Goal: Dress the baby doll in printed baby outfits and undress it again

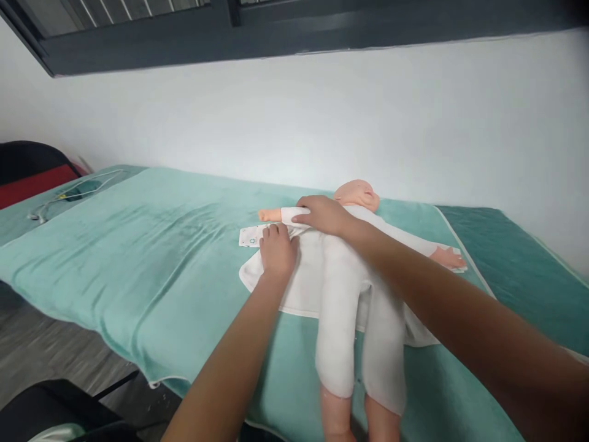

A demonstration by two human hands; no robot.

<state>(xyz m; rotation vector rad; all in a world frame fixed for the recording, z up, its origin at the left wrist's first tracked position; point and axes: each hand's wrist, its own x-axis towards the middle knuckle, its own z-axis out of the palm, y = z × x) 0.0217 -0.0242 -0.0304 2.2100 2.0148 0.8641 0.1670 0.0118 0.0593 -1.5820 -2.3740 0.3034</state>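
A baby doll (340,307) in white clothes lies on its back, its head (354,191) towards the wall. Beneath it is spread a white baby jacket (301,294). The doll's arm on the right lies in a jacket sleeve, with the hand (446,258) at the patterned cuff. On the left, the other arm (270,215) stretches out above the second jacket sleeve (250,237), which lies flat. My left hand (278,250) is closed on the jacket near that sleeve, its fingertips partly hidden. My right hand (322,213) curls over the doll's arm near the shoulder.
A light green blanket (138,245) with wrinkles covers the table. Darker green cloth (519,264) shows at the right. White cords (78,190) lie at the far left, near a black and red chair (32,175). A white wall (285,116) stands behind, below a dark window frame.
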